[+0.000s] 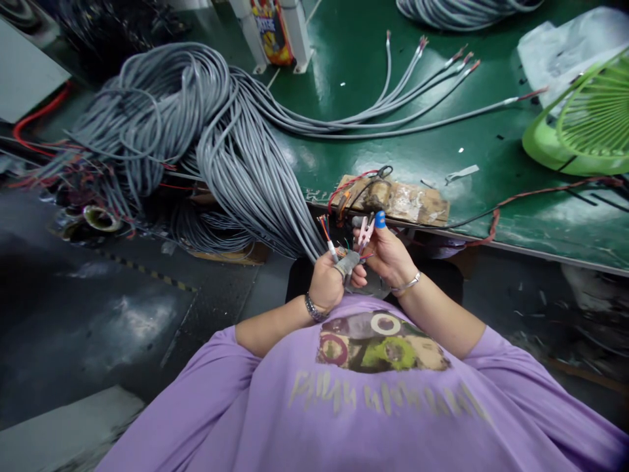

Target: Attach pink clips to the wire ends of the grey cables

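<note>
My left hand (328, 280) is closed round the end of a grey cable, with a grey wrap on its thumb. Above these fingers a white-sleeved cable end (331, 248) fans out into thin orange, red and dark wires. Close beside it, my right hand (390, 257) pinches a small pale pink, clip-like tool (364, 233); a blue cover (380, 219) sits on one fingertip. The tool's tip is near the loose coloured wires between both hands. Exactly what it touches is too small to tell.
A big bundle of grey cables (255, 164) drapes over the green bench (339, 157) on the left. Several stripped cable ends (455, 62) lie across the bench. A worn wooden block (413, 202) sits at the front edge, and a green fan (590, 118) stands right.
</note>
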